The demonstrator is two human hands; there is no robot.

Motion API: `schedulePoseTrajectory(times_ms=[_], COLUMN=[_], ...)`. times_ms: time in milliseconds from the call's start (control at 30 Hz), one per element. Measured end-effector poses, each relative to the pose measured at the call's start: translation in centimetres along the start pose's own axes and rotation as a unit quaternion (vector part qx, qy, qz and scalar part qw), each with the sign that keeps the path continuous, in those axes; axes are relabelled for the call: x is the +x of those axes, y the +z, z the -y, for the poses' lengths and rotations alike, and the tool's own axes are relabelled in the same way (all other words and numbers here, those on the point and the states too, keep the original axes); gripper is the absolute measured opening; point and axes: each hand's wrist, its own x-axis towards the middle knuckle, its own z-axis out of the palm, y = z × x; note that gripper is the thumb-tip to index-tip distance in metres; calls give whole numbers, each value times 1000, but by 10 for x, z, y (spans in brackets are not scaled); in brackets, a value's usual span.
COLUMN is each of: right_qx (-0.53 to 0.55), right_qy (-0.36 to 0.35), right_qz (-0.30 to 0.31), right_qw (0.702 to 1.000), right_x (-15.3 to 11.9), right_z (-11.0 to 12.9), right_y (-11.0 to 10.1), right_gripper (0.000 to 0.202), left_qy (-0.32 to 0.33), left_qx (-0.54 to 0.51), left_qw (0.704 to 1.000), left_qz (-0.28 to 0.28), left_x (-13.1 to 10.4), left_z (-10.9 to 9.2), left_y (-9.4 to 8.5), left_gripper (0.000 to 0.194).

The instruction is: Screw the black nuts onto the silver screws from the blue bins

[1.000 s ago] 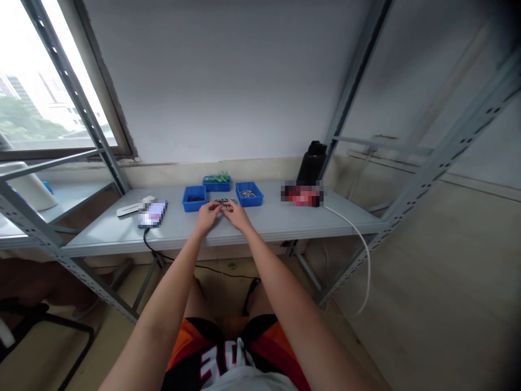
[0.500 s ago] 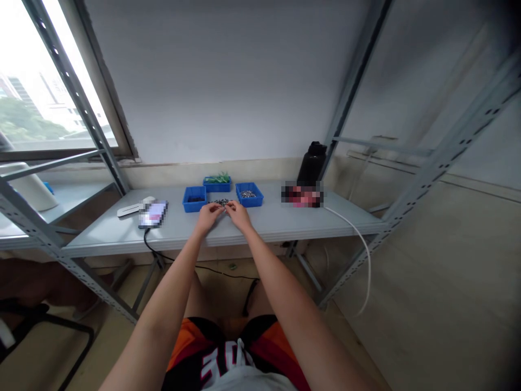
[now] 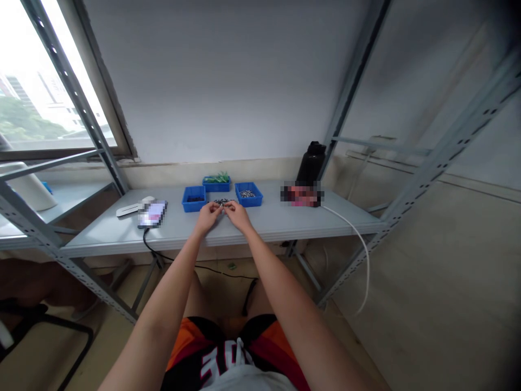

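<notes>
My left hand [image 3: 209, 216] and my right hand [image 3: 237, 214] meet at the fingertips near the front of the grey shelf, both pinched closed. What they hold between them is too small to name. Just behind the fingers lies a small pile of dark pieces [image 3: 222, 201]. A blue bin [image 3: 194, 207] with dark contents stands to the left of the pile. Another blue bin [image 3: 251, 202], holding small silvery and dark pieces, stands to the right. Farther back, a third blue bin [image 3: 217, 187] holds green pieces.
A phone [image 3: 152, 214] with a black cable and a white object [image 3: 128, 210] lie at left. At right stand a black bottle [image 3: 311, 164] and a blurred red-black item [image 3: 302, 195] by a white cable. Metal posts frame the shelf [image 3: 280, 221].
The fingertips have shifted slightly against each other, still together. The bins and the other things on the shelf have stayed in place.
</notes>
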Motion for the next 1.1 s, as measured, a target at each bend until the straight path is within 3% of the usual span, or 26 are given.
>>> schedulePoseTrajectory(times_ms=[367,500,600,733,1100], right_qx=[24,16,28,51,46], right_qy=[9,8,7,12,29], right_qz=[20,36,25,4,0], right_qw=[999,999,999,999,999], right_x=[-2,-2,-1,0,-2], right_z=[6,6,4,2,7], right_y=[-2,-2,-1,0,-4], right_gripper=[16,14,16,19,19], left_qy=[-16,7,11,-19,10], left_qx=[1,-1,5,-15,13], left_qw=[1000,1000,1000,1000,1000], left_qz=[-6,-14,-25,2,5], left_x=[-1,0,1,0,-2], left_z=[-5,-4,-3,-3,-9], left_y=[-3,-2,-1,0,-4], left_gripper=[24,21,20,20,20])
